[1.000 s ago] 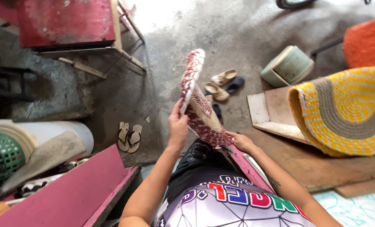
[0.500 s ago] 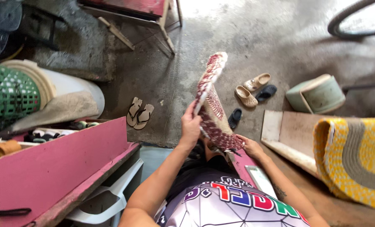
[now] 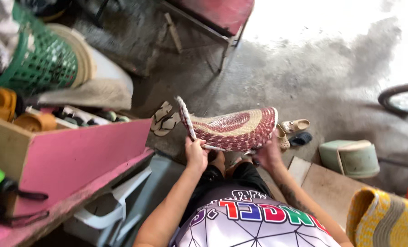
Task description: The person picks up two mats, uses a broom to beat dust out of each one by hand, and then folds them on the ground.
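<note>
Over a grey concrete floor (image 3: 277, 77) strewn with sandals (image 3: 164, 120), both hands' fingers grip a red woven mat (image 3: 233, 129): left hand (image 3: 196, 153), right hand (image 3: 269, 153).

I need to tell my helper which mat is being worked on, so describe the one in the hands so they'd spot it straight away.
Start from the pink wooden box on the left; just right of it the left hand and right hand hold a folded woven mat. It is maroon and tan, unlike the yellow and grey mat at lower right.
</note>
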